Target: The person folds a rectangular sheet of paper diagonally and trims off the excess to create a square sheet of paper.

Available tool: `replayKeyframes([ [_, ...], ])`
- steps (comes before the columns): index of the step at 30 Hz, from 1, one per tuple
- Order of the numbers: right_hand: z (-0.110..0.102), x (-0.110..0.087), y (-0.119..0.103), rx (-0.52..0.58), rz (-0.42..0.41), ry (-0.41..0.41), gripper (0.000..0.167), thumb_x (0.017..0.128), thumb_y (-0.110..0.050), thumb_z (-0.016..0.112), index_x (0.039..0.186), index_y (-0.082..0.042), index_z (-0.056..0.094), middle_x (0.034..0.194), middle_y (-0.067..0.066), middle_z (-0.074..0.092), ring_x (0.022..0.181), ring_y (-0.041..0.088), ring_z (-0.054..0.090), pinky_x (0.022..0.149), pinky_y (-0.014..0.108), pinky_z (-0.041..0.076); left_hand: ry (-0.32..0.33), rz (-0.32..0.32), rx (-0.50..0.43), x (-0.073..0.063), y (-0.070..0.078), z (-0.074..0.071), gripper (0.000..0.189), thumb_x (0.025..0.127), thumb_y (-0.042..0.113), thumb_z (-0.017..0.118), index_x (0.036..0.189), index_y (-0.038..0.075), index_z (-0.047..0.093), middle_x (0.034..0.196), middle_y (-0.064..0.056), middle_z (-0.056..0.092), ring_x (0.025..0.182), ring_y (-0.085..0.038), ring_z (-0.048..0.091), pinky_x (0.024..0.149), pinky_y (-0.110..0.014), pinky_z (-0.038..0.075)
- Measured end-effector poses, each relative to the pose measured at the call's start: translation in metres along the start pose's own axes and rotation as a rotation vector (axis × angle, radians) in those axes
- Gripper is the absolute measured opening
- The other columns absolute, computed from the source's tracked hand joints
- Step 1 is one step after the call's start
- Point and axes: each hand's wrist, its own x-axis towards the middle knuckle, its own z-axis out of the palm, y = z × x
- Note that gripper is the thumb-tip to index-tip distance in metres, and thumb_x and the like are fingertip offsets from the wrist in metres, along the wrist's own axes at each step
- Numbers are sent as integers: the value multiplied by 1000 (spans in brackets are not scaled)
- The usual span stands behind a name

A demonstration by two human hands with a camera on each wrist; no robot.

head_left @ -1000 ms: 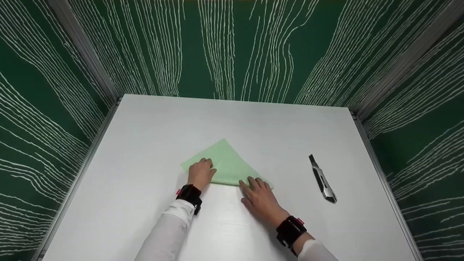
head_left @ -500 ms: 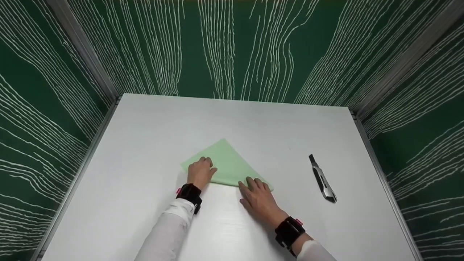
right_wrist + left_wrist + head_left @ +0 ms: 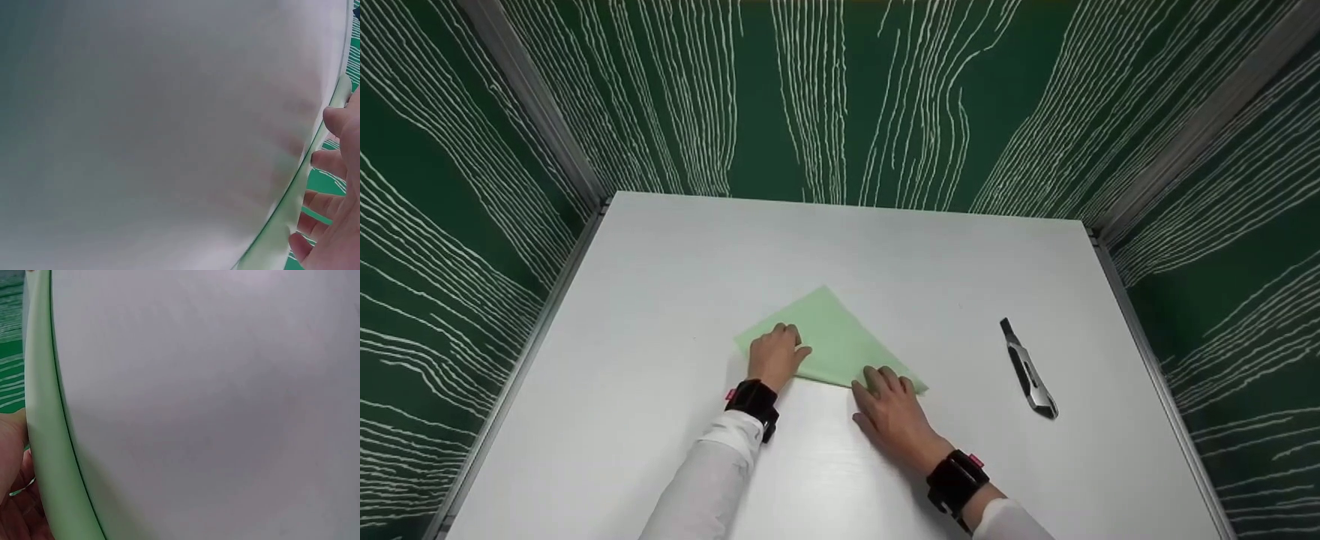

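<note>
Lying on the table (image 3: 675, 262), the folded green sheet (image 3: 840, 337) should handle light, pliable, easily creased, best held along its near fold (image 3: 825, 377); the left hand (image 3: 774, 358) rests on it, seemingly relaxed, fingertips partly hidden, the right hand (image 3: 894, 411) touches it, fingers loose, gripping nothing

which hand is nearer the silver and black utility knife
Right. The right hand is left of the knife, touching the folded pale green sheet; the left hand is farther left.

White table (image 3: 697, 255), green paper (image 3: 836, 337) (folded), cutter (image 3: 1028, 371)
</note>
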Motion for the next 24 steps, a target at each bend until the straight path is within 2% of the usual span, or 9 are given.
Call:
replayKeyframes([
  [3,-2,1,0,37,27,2,38,90,-34,72,122,-14,69,139,18,55,129,39,49,92,55,45,-1,-2,-5,-1,0,0,27,92,34,73,92,8,67,88,-8,66,70,-26,66,63,-40,54],
  [7,-5,3,1,127,150,20,27,90,-32,73,113,-18,74,144,24,50,132,49,45,90,62,46,0,-4,-2,-1,0,0,26,91,34,73,92,8,65,88,-8,65,69,-25,65,62,-39,53],
  [12,-8,7,11,180,312,134,13,88,-17,76,96,-8,71,136,33,54,114,53,54,83,61,52,0,-6,6,-2,1,-1,27,92,34,72,92,9,65,88,-8,65,69,-25,64,62,-38,53],
  [15,-12,7,21,193,403,182,15,88,-12,74,96,-5,64,121,29,63,100,47,59,77,55,54,19,7,16,-3,0,0,26,92,34,72,91,9,64,87,-7,65,67,-24,64,61,-38,53],
  [18,-19,5,29,248,532,141,22,93,-15,70,111,-3,64,106,20,68,92,38,61,71,50,54,42,27,35,-4,-1,1,27,91,35,73,91,9,64,87,-7,64,65,-23,63,59,-36,52],
  [20,-24,3,35,316,608,91,25,95,-16,67,114,-1,66,99,17,69,88,34,64,70,48,54,55,39,50,-5,-2,2,27,91,35,72,90,10,63,87,-6,64,63,-21,62,57,-35,52],
  [22,-27,0,41,386,662,36,24,96,-17,66,111,0,68,93,15,68,84,29,66,69,45,55,64,47,57,-5,-2,2,28,92,36,72,90,10,63,86,-6,64,63,-21,62,57,-34,52],
  [24,-28,-2,47,484,703,-15,20,96,-17,66,102,1,71,87,13,68,77,24,66,67,39,54,71,50,56,-5,-2,3,27,91,36,72,90,10,63,86,-6,64,63,-21,62,57,-34,52],
])
